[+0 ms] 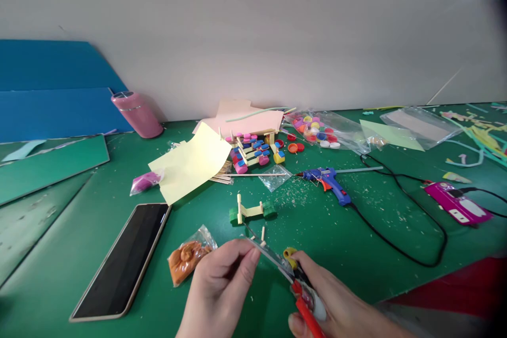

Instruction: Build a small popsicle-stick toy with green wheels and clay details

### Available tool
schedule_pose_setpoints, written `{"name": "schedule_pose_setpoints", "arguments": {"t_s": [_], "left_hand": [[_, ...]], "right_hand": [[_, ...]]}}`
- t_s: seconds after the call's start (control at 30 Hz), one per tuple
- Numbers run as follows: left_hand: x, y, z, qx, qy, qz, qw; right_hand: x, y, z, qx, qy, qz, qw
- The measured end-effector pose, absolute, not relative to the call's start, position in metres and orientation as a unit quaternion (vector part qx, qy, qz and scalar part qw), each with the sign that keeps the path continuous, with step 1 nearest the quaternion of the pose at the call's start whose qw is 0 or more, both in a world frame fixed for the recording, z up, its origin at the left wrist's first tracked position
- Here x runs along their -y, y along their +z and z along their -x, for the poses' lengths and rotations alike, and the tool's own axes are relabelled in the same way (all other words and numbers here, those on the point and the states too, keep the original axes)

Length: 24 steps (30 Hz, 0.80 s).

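Observation:
My left hand (225,285) is closed in a pinch, thumb against forefinger, right beside the scissor blades. Something thin and clear seems to lie at its fingertips, too small to name. My right hand (332,296) is wrapped around scissors (304,311) with red and yellow on the handle end; the blades point up and left toward my left fingertips. Just beyond the blades stands a small model (251,213) of pale sticks with green ends. A short pale stick piece (263,233) lies in front of it. Left of my left hand is a clear bag of orange clay (186,259).
A phone (122,264) lies at left, with yellow paper (194,161) behind it. Colourful small models (253,153) and a bag of caps (317,129) are at the back. A blue glue gun (327,180) trails its cord to a pink power strip (455,203). A pink cup (138,116) leans far left.

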<state>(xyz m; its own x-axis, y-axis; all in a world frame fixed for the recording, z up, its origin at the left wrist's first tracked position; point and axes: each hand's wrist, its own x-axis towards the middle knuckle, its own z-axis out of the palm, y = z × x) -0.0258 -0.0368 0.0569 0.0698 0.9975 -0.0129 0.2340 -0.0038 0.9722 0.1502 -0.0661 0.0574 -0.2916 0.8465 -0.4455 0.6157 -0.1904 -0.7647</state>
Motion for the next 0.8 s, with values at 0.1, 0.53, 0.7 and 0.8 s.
{"name": "schedule_pose_setpoints", "arguments": {"t_s": [0.1, 0.53, 0.7, 0.8], "left_hand": [[0.034, 0.051, 0.030, -0.522, 0.396, -0.521, 0.547], [0.037, 0.046, 0.028, -0.445, 0.442, -0.393, 0.672], [0.039, 0.047, 0.026, -0.481, 0.433, -0.436, 0.625], [0.042, 0.047, 0.025, -0.522, 0.443, -0.482, 0.547]], "right_hand": [[0.067, 0.054, -0.152, 0.634, 0.494, 0.583, 0.120], [0.062, 0.052, -0.157, 0.671, 0.478, 0.558, 0.098], [0.060, 0.056, -0.163, 0.647, 0.542, 0.532, 0.073], [0.058, 0.058, -0.164, 0.651, 0.530, 0.538, 0.078]]}}
